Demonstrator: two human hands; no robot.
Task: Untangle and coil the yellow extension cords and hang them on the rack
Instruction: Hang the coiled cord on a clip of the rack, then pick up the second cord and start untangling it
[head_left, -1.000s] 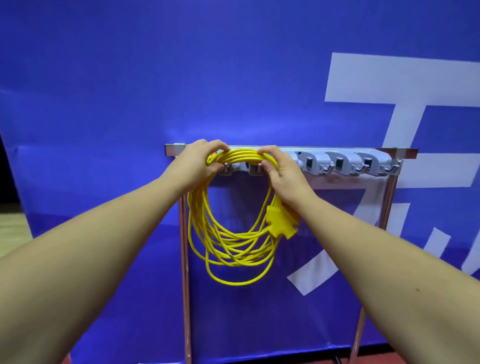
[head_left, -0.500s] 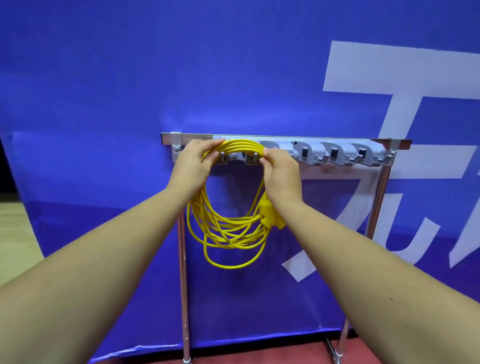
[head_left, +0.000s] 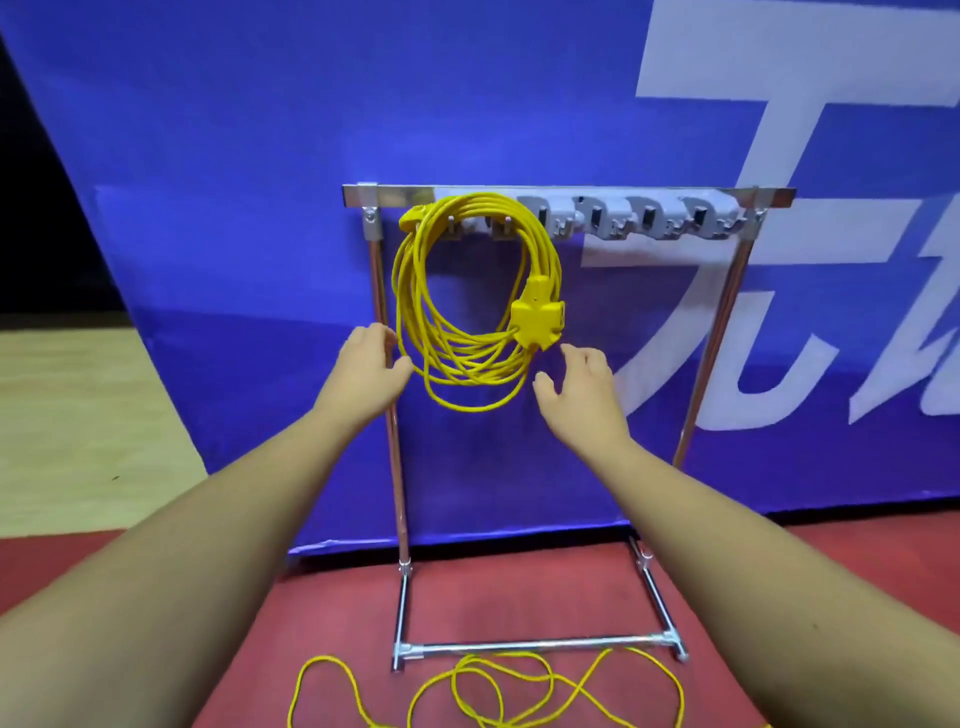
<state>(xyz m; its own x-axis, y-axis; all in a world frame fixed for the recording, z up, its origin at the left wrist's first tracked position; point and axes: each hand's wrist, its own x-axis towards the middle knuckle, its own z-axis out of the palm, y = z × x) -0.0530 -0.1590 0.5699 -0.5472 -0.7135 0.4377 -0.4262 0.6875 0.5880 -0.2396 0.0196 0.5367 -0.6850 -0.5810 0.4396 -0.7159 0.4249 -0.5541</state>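
A coiled yellow extension cord (head_left: 415, 291) hangs from the left hooks of the metal rack (head_left: 571, 191), its yellow multi-socket end (head_left: 537, 317) dangling on the coil's right side. My left hand (head_left: 370, 364) hovers with relaxed fingers just left of the coil's bottom, beside the rack's left post. My right hand (head_left: 582, 387) is spread open just below and right of the socket end. Neither hand holds anything. A second yellow cord (head_left: 498, 691) lies in loose loops on the red floor in front of the rack's base.
Several grey clip hooks (head_left: 649, 218) line the rack's top bar to the right of the coil. A blue banner (head_left: 260, 208) with white lettering stands right behind the rack. The rack's base bar (head_left: 535, 646) rests on the red floor.
Both hands let go of the coil's top at the hooks and dropped to beside its lower part. The coil now hangs by itself. The view tilted down, showing the floor cord.
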